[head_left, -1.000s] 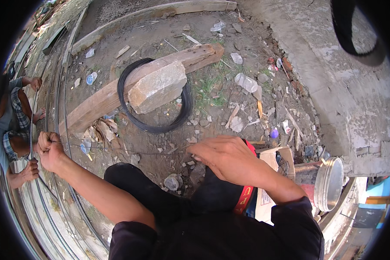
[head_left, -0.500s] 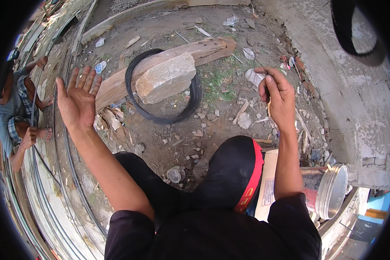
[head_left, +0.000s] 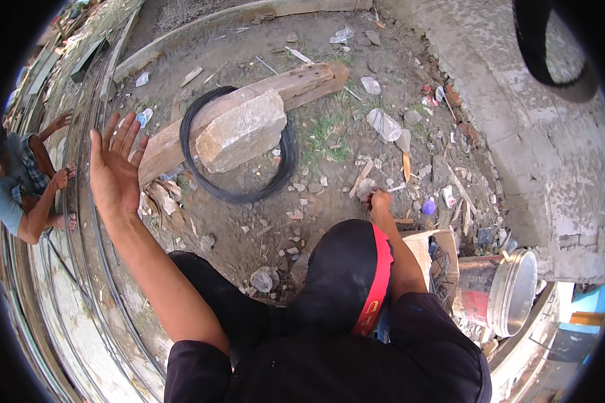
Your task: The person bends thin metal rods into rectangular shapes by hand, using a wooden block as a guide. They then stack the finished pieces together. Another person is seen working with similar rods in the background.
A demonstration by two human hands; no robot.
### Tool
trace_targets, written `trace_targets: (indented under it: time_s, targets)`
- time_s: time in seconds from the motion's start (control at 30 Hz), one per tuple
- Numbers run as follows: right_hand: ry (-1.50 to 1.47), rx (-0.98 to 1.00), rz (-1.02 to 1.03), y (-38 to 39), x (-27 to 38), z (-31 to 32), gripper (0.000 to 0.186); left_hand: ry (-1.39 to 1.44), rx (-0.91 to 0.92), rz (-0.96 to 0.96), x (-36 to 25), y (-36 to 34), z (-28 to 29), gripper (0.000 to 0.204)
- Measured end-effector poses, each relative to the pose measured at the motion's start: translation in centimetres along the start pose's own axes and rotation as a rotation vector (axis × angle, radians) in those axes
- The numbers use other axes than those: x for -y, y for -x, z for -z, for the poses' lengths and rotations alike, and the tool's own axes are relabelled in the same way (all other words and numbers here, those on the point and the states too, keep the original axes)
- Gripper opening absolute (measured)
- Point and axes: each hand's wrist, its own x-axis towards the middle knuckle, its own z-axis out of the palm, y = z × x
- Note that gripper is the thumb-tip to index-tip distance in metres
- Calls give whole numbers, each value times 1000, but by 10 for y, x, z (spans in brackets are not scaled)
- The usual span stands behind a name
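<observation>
My left hand (head_left: 116, 176) is raised palm up with its fingers spread, and nothing lies in it. Past it on the ground, a coil of black wire (head_left: 288, 158) loops around a pale stone block (head_left: 243, 131), which rests against a wooden beam (head_left: 316, 82). My right hand (head_left: 381, 199) is low, just beyond my right knee, with its fingers curled beside a pale flat scrap (head_left: 366, 189) on the dirt. What those fingers hold, if anything, is too small to make out. An open cardboard box (head_left: 418, 247) with dark bent pieces inside stands by my right forearm.
A tipped paint bucket (head_left: 477, 290) lies at the right, near a concrete slab (head_left: 531, 134). At the left, another person (head_left: 21, 181) crouches beside long steel bars (head_left: 107, 228). A clear plastic cup (head_left: 383, 125), a purple ball-like thing (head_left: 429, 206) and rubble litter the dirt.
My right hand has dropped from mid-air to the ground near my right knee. The box's inside now shows. My left hand stays raised and open. The other person's arms have shifted.
</observation>
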Motion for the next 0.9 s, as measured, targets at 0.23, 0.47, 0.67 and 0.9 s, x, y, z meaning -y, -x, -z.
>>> trace_targets:
  time_s: [0.23, 0.47, 0.67, 0.9]
  targets:
    - [916, -614, 935, 70, 25, -26, 45, -38, -114, -53, 2, -2, 11, 73]
    - [940, 583, 1097, 184, 104, -142, 26, 9, -207, -86, 1, 3, 7, 59]
    - [1228, 929, 1493, 208, 55, -254, 28, 2, -173, -157, -13, 16, 25, 64]
    - [1422, 910, 1592, 246, 61, -260, 16, -46, -240, -214, -29, 22, 56, 54]
